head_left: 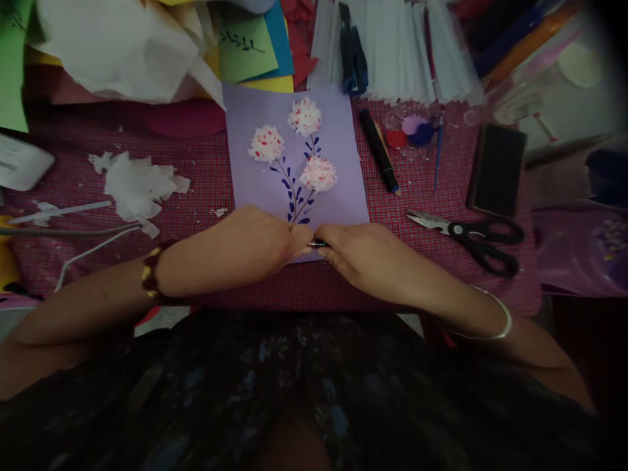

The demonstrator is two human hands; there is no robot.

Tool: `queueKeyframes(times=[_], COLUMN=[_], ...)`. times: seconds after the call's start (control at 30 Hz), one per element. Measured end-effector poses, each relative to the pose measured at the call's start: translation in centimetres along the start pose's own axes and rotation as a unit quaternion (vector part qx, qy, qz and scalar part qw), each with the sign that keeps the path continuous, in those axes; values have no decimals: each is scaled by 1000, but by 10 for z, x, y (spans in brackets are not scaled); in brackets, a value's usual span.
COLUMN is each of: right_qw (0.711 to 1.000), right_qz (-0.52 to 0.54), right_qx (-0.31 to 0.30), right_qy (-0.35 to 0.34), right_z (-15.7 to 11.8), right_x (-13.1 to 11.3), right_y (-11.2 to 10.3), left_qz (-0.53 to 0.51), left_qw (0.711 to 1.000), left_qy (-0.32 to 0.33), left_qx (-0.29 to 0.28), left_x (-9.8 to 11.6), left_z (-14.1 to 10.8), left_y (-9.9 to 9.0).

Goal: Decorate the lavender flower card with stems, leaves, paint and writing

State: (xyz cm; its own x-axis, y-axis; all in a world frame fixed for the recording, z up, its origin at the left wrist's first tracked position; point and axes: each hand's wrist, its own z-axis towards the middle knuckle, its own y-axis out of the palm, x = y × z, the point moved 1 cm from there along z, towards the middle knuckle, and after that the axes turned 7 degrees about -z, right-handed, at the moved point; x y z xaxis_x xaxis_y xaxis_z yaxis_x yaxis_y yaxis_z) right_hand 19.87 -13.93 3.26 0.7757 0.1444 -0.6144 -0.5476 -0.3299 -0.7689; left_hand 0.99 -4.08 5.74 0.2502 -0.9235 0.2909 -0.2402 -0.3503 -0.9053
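Observation:
Both hands meet over the lower edge of a purple paper sheet (338, 144). On the sheet are three fluffy white flowers with red specks, among them a lower right one (318, 174), and painted stems with dark blue leaves. My left hand (245, 245) is closed, its fingertips pinching one end of a slim, shiny pen-like item (318, 243). From the other side, my right hand (370, 258) pinches the dark end of the same item. Fingers cover most of it, so its exact kind is hidden. The stems' lower ends disappear behind the hands.
Black-handled scissors (471, 235) and a dark phone-like block (498, 170) lie at right. A black marker (379, 150), paint blobs (412, 133) and a thin brush (438, 150) are near the sheet. Torn white tissue (137, 183) lies left; a blue cutter (352, 52) is behind.

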Motion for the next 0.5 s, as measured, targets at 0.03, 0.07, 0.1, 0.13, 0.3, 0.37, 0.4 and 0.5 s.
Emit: queueKeyframes(times=[0.03, 0.07, 0.1, 0.13, 0.3, 0.37, 0.4, 0.5], right_qw=[999, 997, 996, 996, 996, 994, 993, 994], right_qz=[-48, -77, -88, -85, -7, 18, 27, 27], right_qx=[15, 24, 27, 27, 44, 76, 93, 98], right_qy=[13, 18, 13, 1, -76, -71, -61, -27], right_z=[-1, -2, -4, -5, -12, -16, -17, -19], right_x=[-4, -5, -4, -3, 11, 16, 18, 23], right_y=[3, 7, 10, 12, 14, 8, 4, -3], left_qz=[7, 9, 10, 11, -2, 15, 32, 11], left_qw=[1000, 1000, 1000, 1000, 997, 998, 995, 989], left_qy=[-4, -5, -1, 11, 63, -5, -54, -119], left_qx=[0, 6, 11, 18, 45, 60, 81, 90], left_x=[1, 2, 3, 4, -3, -18, -26, -46], left_z=[2, 3, 4, 5, -4, -12, -16, -24], left_y=[3, 6, 8, 9, 5, 2, 2, 5])
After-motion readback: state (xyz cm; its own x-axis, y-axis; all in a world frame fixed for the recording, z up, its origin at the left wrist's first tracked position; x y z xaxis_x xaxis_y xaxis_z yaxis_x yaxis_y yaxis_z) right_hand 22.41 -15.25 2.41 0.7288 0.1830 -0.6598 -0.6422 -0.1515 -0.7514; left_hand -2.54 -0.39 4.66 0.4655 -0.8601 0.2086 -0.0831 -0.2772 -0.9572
